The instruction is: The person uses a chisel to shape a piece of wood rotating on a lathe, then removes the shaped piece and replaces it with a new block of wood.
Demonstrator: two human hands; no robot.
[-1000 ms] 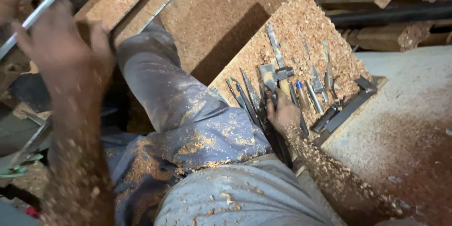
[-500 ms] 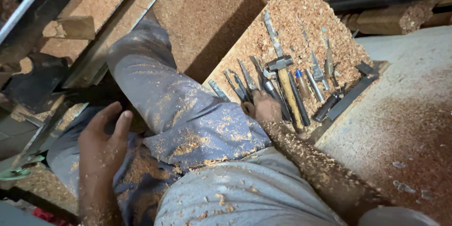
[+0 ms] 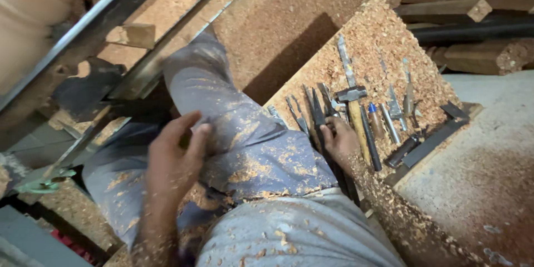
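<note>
Single head cam, looking steeply down from close above own lap (image 3: 250,150); tool board (image 3: 384,39) at frame right, metal rail (image 3: 83,33) upper left. No 2nd view.

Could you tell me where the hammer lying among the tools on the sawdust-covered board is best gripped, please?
Probably by the wooden handle: the hammer lies flat, its head far from the person and its handle running toward the right hand. Come from above, at the near end, since chisels crowd its sides.

A row of dark metal chisels (image 3: 311,112) lies side by side on a sawdust-covered board (image 3: 384,39), blades pointing away from the person. Beside them a hammer (image 3: 356,112) lies flat, steel head far, wooden handle near.
</note>
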